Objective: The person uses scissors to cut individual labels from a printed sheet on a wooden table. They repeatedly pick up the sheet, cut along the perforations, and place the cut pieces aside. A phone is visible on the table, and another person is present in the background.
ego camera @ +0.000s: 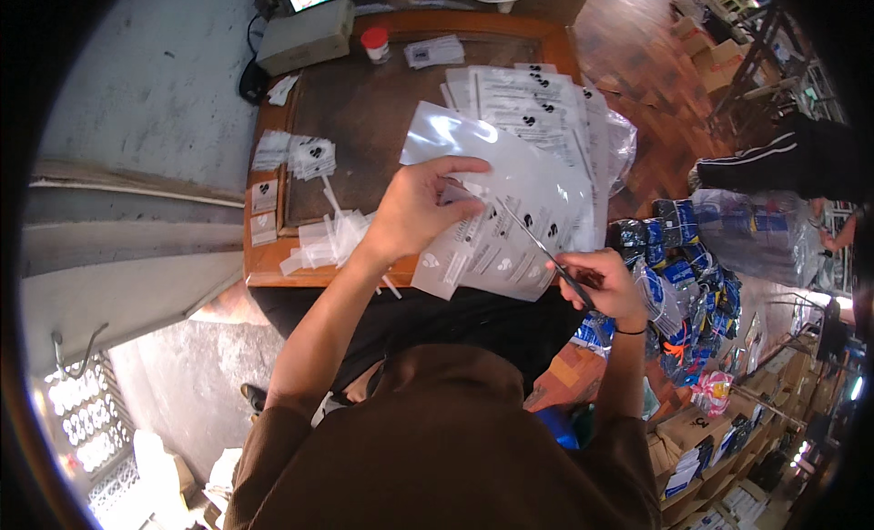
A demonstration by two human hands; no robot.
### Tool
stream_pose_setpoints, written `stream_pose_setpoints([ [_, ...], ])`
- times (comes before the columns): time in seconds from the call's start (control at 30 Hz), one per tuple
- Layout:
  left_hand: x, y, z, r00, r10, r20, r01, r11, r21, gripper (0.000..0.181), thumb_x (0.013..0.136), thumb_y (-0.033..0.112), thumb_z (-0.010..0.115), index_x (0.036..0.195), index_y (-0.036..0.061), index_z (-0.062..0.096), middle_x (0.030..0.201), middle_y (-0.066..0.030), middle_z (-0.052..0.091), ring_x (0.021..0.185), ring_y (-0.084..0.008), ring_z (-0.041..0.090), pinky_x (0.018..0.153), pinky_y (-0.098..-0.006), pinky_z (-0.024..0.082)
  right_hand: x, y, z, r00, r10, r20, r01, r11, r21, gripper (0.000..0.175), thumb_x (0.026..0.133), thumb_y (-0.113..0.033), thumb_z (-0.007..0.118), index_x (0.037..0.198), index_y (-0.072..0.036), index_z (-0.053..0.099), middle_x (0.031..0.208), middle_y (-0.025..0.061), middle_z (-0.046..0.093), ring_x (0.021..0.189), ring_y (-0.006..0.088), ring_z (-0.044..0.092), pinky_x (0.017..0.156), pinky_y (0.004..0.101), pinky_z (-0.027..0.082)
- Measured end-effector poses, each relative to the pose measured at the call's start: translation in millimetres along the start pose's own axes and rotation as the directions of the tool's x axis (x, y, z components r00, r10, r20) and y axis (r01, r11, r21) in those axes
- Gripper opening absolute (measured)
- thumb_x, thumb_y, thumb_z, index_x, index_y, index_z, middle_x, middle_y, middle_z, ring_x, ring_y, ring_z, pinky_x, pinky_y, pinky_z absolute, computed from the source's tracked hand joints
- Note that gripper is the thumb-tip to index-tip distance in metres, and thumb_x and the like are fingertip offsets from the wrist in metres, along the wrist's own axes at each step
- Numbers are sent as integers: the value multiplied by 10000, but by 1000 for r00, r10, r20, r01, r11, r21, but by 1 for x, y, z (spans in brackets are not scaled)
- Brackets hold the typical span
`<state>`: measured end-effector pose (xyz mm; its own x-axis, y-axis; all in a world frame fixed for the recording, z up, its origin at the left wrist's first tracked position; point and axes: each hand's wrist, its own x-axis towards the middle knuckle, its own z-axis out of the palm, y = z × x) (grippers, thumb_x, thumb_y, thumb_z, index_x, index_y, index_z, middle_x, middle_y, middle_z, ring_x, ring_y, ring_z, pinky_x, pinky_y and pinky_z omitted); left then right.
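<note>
My left hand [427, 205] pinches a printed translucent plastic sheet [505, 260] near its partly cut middle. In my right hand [604, 284] is a pair of scissors [534, 240] with dark handles, its blades pointing up and left at the sheet beside the left fingertips. A strip of the sheet hangs below my left hand. Under and behind it lies a stack of printed sheets [526, 96]. Narrow clear offcuts [331, 240] are heaped left of my left wrist. Small cut labels [314, 154] lie in piles farther left, with two single labels [264, 212] on the table's edge.
The wooden table [328, 279] also holds a red-lidded jar [375, 44], a grey box [307, 35] and a small card stack [435, 52]. Plastic-wrapped blue packages [683, 277] cover the floor at right. Another person's dark-clothed leg [751, 161] is beyond them, with cardboard boxes [693, 427] lower right.
</note>
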<state>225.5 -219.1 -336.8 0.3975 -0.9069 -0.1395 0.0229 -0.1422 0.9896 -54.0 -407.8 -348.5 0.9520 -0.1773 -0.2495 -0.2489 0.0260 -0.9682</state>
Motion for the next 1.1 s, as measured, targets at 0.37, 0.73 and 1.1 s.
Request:
stream_pose_setpoints([
  [0.37, 7, -35, -27, 993, -65, -94, 77, 989, 125, 492, 868, -66, 749, 1340, -44, 610, 1046, -131, 725, 950, -162, 713, 818, -280, 587, 61, 60, 55, 857, -82, -508, 43, 995, -87, 375, 883, -140, 843, 1187, 29, 701, 714, -45, 622, 625, 0, 481, 550, 204, 373],
  [0.73, -22, 9, -11, 982, 45, -183, -67, 991, -117, 301, 904, -93, 693, 1202, -72, 651, 1032, -66, 697, 955, -111, 666, 873, -253, 550, 72, 26, 82, 899, -155, -411, 273, 930, 246, 525, 857, -13, 823, 1322, 33, 583, 968, 96, 742, 858, 100, 686, 759, 239, 535],
  [1.1, -28, 15, 16, 890, 91, -446, -223, 941, -255, 353, 922, -75, 710, 1256, -39, 599, 1174, -119, 678, 1043, -147, 677, 899, -285, 567, 84, -19, 132, 856, -133, -499, 312, 903, 294, 438, 842, 51, 809, 1219, 0, 594, 905, 48, 699, 790, 61, 642, 693, 213, 516],
])
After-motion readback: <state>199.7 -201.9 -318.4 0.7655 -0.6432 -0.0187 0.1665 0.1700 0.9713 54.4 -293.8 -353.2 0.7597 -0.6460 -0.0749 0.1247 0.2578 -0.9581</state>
